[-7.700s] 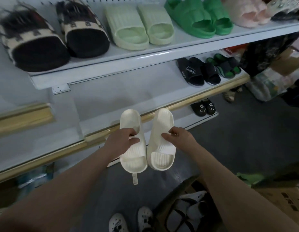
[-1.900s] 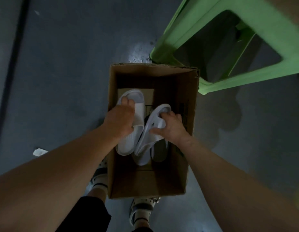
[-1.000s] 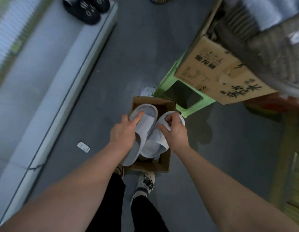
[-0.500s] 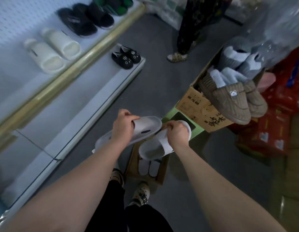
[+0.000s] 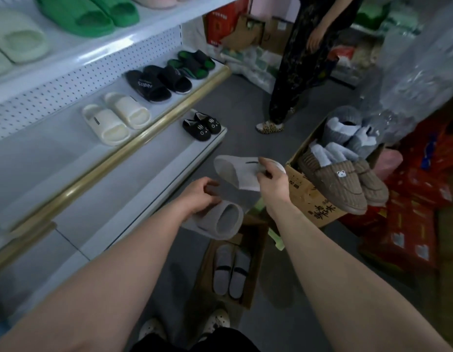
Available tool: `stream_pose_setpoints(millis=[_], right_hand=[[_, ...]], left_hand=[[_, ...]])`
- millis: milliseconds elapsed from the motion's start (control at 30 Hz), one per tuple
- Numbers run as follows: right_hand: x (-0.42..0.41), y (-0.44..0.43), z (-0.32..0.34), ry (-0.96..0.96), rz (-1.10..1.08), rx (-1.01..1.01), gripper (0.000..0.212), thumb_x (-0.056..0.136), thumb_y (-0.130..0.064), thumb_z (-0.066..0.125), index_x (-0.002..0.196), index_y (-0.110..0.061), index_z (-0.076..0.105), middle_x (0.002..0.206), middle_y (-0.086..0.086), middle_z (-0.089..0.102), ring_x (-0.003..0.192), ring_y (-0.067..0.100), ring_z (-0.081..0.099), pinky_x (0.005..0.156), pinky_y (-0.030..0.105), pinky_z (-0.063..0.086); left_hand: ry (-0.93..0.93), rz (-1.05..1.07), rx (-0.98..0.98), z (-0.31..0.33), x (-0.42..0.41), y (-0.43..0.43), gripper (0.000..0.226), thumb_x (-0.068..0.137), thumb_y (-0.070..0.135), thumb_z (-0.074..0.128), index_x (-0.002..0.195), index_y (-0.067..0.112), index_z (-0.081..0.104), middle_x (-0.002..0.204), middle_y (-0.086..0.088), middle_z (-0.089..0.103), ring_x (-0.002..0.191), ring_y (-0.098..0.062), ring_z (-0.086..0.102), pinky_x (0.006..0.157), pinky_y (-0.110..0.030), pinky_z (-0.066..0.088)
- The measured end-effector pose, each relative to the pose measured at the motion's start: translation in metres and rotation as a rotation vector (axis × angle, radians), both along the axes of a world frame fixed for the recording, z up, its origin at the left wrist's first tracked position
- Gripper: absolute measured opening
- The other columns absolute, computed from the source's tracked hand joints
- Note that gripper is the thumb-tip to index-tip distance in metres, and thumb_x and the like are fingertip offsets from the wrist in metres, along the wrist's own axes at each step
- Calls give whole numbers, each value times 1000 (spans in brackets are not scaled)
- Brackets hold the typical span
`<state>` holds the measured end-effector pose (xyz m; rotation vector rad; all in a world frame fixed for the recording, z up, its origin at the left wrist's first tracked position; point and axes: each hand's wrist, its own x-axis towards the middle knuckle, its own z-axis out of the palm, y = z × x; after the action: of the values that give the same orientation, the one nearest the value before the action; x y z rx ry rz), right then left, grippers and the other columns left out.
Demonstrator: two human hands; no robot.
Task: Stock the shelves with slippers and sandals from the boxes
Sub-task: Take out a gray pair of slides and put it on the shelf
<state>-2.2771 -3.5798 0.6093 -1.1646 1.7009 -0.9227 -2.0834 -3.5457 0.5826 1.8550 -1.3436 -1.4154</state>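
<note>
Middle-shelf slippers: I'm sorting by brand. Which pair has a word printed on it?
The black pair, with "Super" in white on one strap, between the cream pair and the black-and-green pair.

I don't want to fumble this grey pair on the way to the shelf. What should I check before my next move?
1. Left hand grips the nearer grey slipper: ok.
2. Right hand holds the farther grey slipper: ok.
3. Pair held together, facing one way: not ok; apart and turned differently.
4. Bare room on the bottom shelf beside the black cat slippers: ok.
5. Bystander stands clear of that shelf: ok.
6. Tags removed: cannot tell.
</note>
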Motion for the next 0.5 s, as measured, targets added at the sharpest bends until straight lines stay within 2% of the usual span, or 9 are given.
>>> stream_pose_setpoints(millis=[67, 100, 133, 167, 200, 267, 333, 400, 500], right_hand=[[14, -2, 7, -80, -17, 18, 50, 96, 1, 44, 139, -23, 53, 142, -3, 49, 127, 16, 48, 100, 19, 41], [24, -3, 10, -128, -27, 58, 51, 95, 2, 43, 139, -23, 52, 142, -2, 50, 125, 21, 50, 97, 24, 45], [33, -2, 10, -182, -31, 96, 53, 94, 3, 43, 139, -23, 52, 141, 0, 51, 120, 25, 53, 88, 26, 49], [43, -1, 12, -230, -25, 133, 54, 92, 5, 43, 139, -22, 52, 139, 3, 52, 116, 27, 55, 80, 28, 50], [52, 1, 13, -276, -14, 161, 56, 90, 6, 44, 138, -21, 53, 137, 5, 53, 117, 29, 55, 78, 31, 52], [67, 6, 15, -341, 10, 186, 57, 86, 10, 46, 134, -20, 56, 130, 7, 57, 118, 31, 55, 84, 38, 55], [81, 14, 18, -340, 68, 179, 51, 89, 7, 48, 130, -21, 58, 119, 8, 61, 102, 26, 62, 77, 36, 57], [96, 24, 22, -132, 179, 138, 46, 91, 0, 53, 127, -28, 58, 107, 8, 61, 83, 23, 64, 70, 34, 59], [120, 44, 21, 314, 351, -14, 44, 87, -6, 61, 120, -34, 54, 105, 1, 56, 87, 14, 62, 79, 32, 57]], left_hand=[[-125, -35, -33, 4, 7, 0, 61, 83, 43, 69, 137, 28, 45, 126, -1, 58, 112, -22, 58, 90, -33, 48], [-157, -34, -54, 6, 12, 0, 66, 83, 53, 65, 140, 30, 41, 128, -1, 58, 113, -23, 58, 94, -36, 47], [-164, -35, -68, 8, 16, 0, 66, 85, 57, 61, 141, 31, 40, 128, -1, 59, 112, -24, 59, 96, -38, 47], [-157, -36, -78, 11, 21, 0, 63, 87, 56, 59, 141, 29, 42, 127, 0, 59, 112, -25, 59, 96, -39, 46], [-144, -36, -83, 13, 26, 0, 58, 89, 53, 60, 139, 26, 48, 127, -1, 60, 111, -24, 60, 96, -38, 46], [-122, -15, -77, 16, 39, 2, 47, 89, 44, 64, 129, 20, 58, 122, -4, 65, 106, -23, 61, 93, -36, 47], [-140, 18, -61, 14, 54, 5, 39, 88, 40, 67, 121, 20, 63, 114, -4, 67, 98, -22, 62, 85, -34, 47], [-219, 56, -47, 11, 69, 9, 36, 87, 41, 68, 118, 22, 63, 109, -2, 66, 95, -23, 61, 82, -34, 46], [-281, 146, -50, 7, 88, 11, 37, 89, 39, 65, 119, 20, 60, 114, -7, 65, 103, -32, 61, 93, -44, 47]])
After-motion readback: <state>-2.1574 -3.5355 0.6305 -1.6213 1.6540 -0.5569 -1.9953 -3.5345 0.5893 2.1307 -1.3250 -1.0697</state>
